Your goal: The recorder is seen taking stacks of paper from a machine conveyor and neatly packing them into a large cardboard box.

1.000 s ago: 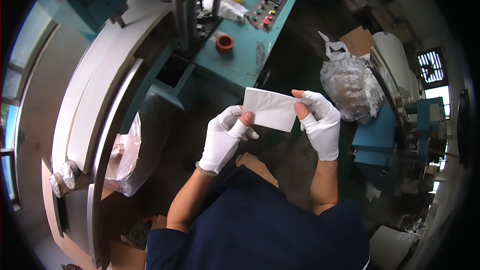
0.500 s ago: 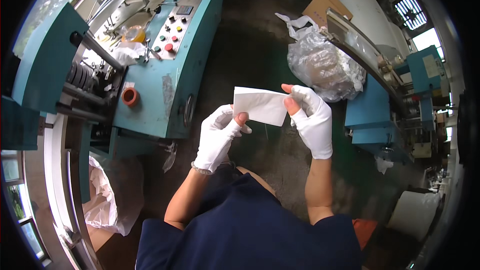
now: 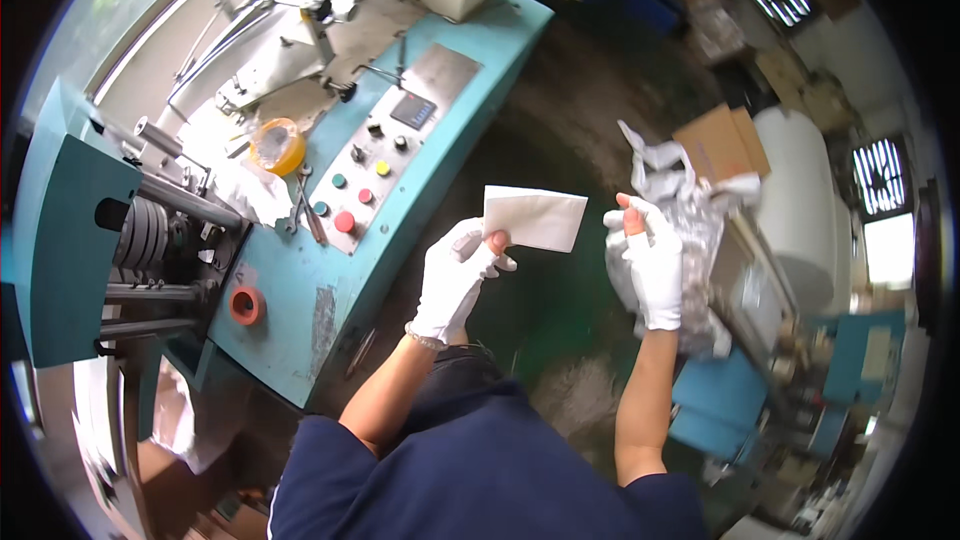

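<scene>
We've got the flat white piece (image 3: pixel 535 220) in midair, lower-left corner clamped in the left grip (image 3: pixel 450 280), thumb over the face; top and right edges stick out free. Right grip (image 3: pixel 655 268) sits just off the right edge, not touching; we can't tell if its fingertips meet. Open room over the floor (image 3: pixel 540 315), between bench (image 3: pixel 285 275) edge and plastic bag (image 3: pixel 703 235).

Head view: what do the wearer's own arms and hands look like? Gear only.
Left hand and right hand: white fabric gloves, thumb tips uncovered. A pale, beaded-looking bracelet circles the left wrist, just below the glove cuff; none visible on the right. Both forearms are bare up to short navy sleeves, with a thin white line along the left sleeve's outer side.
</scene>
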Available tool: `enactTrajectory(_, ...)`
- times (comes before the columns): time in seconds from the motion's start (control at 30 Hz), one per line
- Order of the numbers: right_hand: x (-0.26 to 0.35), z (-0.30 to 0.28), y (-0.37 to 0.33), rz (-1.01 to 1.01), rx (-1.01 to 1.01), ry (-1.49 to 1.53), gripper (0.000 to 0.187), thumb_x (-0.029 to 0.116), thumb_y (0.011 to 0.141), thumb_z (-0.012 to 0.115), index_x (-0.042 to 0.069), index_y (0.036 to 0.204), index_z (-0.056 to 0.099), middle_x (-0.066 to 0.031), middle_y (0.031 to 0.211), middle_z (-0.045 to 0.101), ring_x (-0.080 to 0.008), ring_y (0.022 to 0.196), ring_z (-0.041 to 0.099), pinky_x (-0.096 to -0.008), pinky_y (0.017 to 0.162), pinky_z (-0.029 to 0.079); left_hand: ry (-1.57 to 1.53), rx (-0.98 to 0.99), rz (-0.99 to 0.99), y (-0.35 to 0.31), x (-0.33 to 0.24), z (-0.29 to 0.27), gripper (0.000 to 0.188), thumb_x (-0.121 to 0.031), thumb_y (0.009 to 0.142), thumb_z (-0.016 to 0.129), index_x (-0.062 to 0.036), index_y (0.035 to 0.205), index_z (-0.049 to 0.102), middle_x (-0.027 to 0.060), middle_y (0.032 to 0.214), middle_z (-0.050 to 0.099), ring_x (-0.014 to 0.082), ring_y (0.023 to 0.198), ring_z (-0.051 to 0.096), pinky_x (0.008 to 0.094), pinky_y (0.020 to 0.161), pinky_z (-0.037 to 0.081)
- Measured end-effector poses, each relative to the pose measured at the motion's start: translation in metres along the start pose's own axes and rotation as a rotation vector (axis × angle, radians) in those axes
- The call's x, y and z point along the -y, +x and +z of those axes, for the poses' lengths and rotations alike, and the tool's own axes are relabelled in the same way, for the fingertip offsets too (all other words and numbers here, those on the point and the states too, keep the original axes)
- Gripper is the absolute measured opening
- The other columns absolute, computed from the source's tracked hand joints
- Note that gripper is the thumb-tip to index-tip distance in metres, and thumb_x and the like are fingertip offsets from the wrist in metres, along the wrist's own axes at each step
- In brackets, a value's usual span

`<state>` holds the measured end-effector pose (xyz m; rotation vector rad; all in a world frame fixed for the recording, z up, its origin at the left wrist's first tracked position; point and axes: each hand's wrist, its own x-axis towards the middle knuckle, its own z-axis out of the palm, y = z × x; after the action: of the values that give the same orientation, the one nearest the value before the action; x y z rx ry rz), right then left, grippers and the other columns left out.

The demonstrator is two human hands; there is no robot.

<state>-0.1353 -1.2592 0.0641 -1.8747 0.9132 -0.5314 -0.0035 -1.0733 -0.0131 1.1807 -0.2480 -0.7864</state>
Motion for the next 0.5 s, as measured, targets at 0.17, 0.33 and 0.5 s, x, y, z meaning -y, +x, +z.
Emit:
enactTrajectory(0.17,0.048,0.053,0.153,-0.380,0.225,-0.188,0.052,0.042,0.100,0.060,0.003,0.133,0.058,-0.0144,0.128,0.065,-0.0199,0.113,0.063,-0.0318,0.095,0.048,0.015,-0.175,0.064,0.068,-0.034,-0.014,0.045,-0.039,0.094,0.071,-0.0009,0.117,0.065,0.0053,0.096,0.070,0.0116,0.079,0.067,0.0247,0.068,0.049)
enactTrajectory(0.33,0.162,0.170,0.292,-0.871,0.660,-0.148,0.054,0.045,0.099,0.061,0.004,0.133,0.058,-0.0114,0.118,0.067,-0.0169,0.102,0.065,-0.0289,0.089,0.049,-0.018,-0.560,0.211,0.105,-0.059,-0.050,0.037,-0.030,0.098,0.068,0.0000,0.119,0.065,0.0073,0.101,0.071,0.0134,0.080,0.068,0.0255,0.069,0.050)
enactTrajectory(0.5,0.287,0.332,0.443,-0.861,0.903,-0.305,0.045,0.038,0.094,0.068,-0.001,0.116,0.068,-0.0070,0.095,0.070,-0.0122,0.082,0.062,-0.0281,0.074,0.050,-0.124,-0.973,0.350,0.131,-0.065,-0.066,0.028,-0.017,0.097,0.069,0.0024,0.117,0.064,0.0069,0.102,0.070,0.0136,0.081,0.068,0.0259,0.073,0.052)
